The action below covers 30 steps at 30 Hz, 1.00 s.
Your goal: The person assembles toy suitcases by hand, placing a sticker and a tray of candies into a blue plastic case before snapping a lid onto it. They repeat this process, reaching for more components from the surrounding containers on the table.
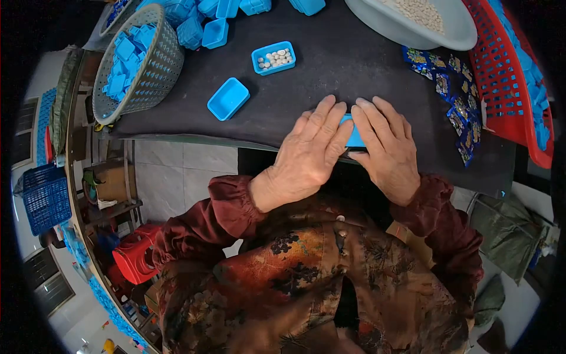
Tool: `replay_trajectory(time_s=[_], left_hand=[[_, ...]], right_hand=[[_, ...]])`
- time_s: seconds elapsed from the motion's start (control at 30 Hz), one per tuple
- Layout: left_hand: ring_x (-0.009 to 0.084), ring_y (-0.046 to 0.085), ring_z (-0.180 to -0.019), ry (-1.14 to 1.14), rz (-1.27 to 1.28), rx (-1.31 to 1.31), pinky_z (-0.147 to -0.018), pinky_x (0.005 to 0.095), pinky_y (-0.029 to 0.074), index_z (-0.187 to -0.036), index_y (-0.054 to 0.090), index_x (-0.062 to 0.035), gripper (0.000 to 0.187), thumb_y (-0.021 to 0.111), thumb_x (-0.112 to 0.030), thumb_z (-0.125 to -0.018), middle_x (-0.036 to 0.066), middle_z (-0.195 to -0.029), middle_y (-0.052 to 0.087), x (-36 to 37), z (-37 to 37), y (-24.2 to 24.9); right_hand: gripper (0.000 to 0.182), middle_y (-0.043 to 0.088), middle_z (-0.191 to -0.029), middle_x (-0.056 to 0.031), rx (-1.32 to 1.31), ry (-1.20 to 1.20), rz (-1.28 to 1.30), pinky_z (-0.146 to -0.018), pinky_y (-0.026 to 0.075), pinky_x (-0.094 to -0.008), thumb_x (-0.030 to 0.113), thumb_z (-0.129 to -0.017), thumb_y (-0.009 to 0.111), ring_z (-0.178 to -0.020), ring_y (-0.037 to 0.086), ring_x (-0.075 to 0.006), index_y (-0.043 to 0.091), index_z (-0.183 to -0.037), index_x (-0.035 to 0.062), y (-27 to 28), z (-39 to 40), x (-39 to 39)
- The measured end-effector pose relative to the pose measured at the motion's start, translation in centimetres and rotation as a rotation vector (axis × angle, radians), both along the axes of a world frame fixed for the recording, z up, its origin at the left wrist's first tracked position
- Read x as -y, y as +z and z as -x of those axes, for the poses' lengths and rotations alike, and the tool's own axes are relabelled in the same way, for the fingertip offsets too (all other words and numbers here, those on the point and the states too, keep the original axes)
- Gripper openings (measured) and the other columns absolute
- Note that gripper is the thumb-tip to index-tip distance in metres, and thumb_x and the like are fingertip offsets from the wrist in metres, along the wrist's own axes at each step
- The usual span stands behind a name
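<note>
My left hand (309, 150) and my right hand (388, 147) close in from both sides on a small blue plastic box (355, 138) at the front edge of the table. Their fingers lie over its top and cover most of it, so whether it has a lid on cannot be seen. Farther back, an open blue box (273, 68) holds several small whitish pieces. A second open blue box (229, 99) with nothing in it sits tilted to the left of my left hand.
A basket (159, 62) of blue plastic parts stands at the left, with loose blue boxes (215, 33) behind. A pale basin (407, 34) of whitish pieces is at the back right. Blue printed packets (466, 112) lie beside a red basket (501, 88) at the right.
</note>
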<state>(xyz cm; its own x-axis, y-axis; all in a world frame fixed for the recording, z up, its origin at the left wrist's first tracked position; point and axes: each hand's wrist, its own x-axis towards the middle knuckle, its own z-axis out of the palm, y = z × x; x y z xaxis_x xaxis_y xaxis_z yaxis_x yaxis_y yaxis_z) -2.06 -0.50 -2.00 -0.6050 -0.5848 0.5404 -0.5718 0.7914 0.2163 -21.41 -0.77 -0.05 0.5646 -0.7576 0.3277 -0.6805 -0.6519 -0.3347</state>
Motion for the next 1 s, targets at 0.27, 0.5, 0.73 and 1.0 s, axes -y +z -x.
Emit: replay_trajectory(time_s=[0.27, 0.5, 0.73, 1.0], left_hand=[[0.0411, 0.05, -0.101, -0.012, 0.049, 0.013, -0.086, 0.0465, 0.044, -0.119, 0.045, 0.0171, 0.054, 0.058, -0.002, -0.071, 0.032, -0.117, 0.046, 1.0, 0.6, 0.5], [0.0368, 0.05, -0.095, 0.024, -0.024, -0.212, -0.082, 0.0421, 0.044, -0.115, 0.051, 0.0106, 0.046, 0.063, -0.001, -0.073, 0.025, -0.112, 0.049, -1.5, -2.0, 0.7], [0.0309, 0.057, -0.087, 0.454, -0.213, -0.602, -0.077, 0.034, 0.047, -0.115, 0.057, 0.0051, 0.032, 0.06, 0.003, -0.084, 0.019, -0.105, 0.06, -2.7, -9.5, 4.8], [0.0304, 0.053, -0.081, 0.069, -0.191, -0.557, -0.071, 0.0355, 0.045, -0.108, 0.058, 0.0052, 0.034, 0.066, 0.005, -0.075, 0.016, -0.102, 0.058, 0.0, -2.7, 4.2]], right_hand=[[0.063, 0.038, -0.138, -0.0156, -0.147, 0.023, -0.026, -0.1, 0.035, -0.0454, 0.015, -0.074, 0.073, -0.13, 0.034, -0.0363, 0.046, -0.128, -0.0005, 2.0, 0.9, 1.4], [0.06, 0.056, -0.112, -0.0152, 0.322, 0.179, -0.273, -0.085, 0.044, -0.0363, 0.008, -0.074, 0.072, -0.1, 0.055, -0.0276, 0.047, -0.128, 0.0038, 3.9, -2.5, 9.8], [0.077, 0.058, -0.115, -0.0136, 0.31, 0.228, -0.165, -0.086, 0.045, -0.0373, 0.0, -0.066, 0.077, -0.101, 0.057, -0.0265, 0.041, -0.134, 0.0068, -1.6, -8.1, 13.3], [0.084, 0.06, -0.105, -0.013, 0.343, 0.101, -0.216, -0.083, 0.046, -0.0354, -0.001, -0.065, 0.077, -0.094, 0.059, -0.0263, 0.035, -0.138, 0.0049, 0.3, 0.5, 4.5]])
